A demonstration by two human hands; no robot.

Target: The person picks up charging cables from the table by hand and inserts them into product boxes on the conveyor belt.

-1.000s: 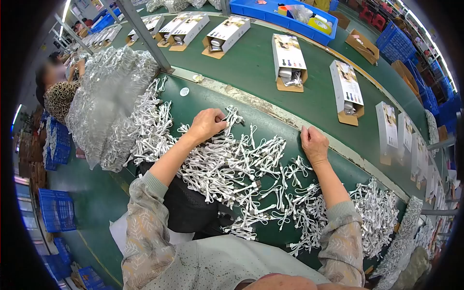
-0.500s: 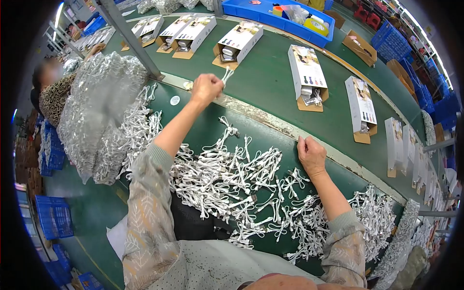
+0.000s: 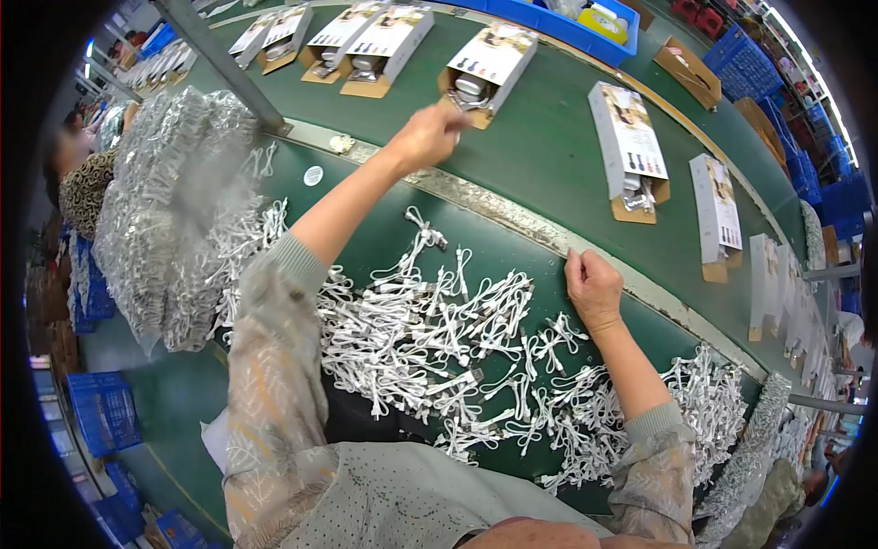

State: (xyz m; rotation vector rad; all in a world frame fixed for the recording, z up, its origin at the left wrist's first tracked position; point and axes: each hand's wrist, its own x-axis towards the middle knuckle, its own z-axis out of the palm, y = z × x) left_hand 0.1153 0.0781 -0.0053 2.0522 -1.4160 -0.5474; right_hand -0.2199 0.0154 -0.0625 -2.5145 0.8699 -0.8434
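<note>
My left hand (image 3: pixel 427 139) is closed at the open lower end of a white printed box (image 3: pixel 497 53) on the green belt. Its fingers pinch a bundled white USB cable, now mostly hidden behind them. A white device and a silvery packet show inside that box, whose brown flap hangs open. My right hand (image 3: pixel 594 291) is curled closed beside the worn metal rail (image 3: pixel 521 218); whatever its fingers may hold is hidden. Below and between both hands, a pile of bundled white USB cables (image 3: pixel 412 329) spreads over the green table (image 3: pixel 366 224).
More open boxes (image 3: pixel 631 137) stand along the belt (image 3: pixel 540 151) on both sides. A metal post (image 3: pixel 219 64) rises at left, near a heap of clear plastic wrap (image 3: pixel 169 220). Blue bins (image 3: pixel 585 32) lie beyond the belt. A person in a patterned sleeve (image 3: pixel 87 194) is at far left.
My left hand has moved right and forward over the rail to the box opening, carrying the cable. The nearby boxes have shifted right in view. My right hand stays almost in place.
</note>
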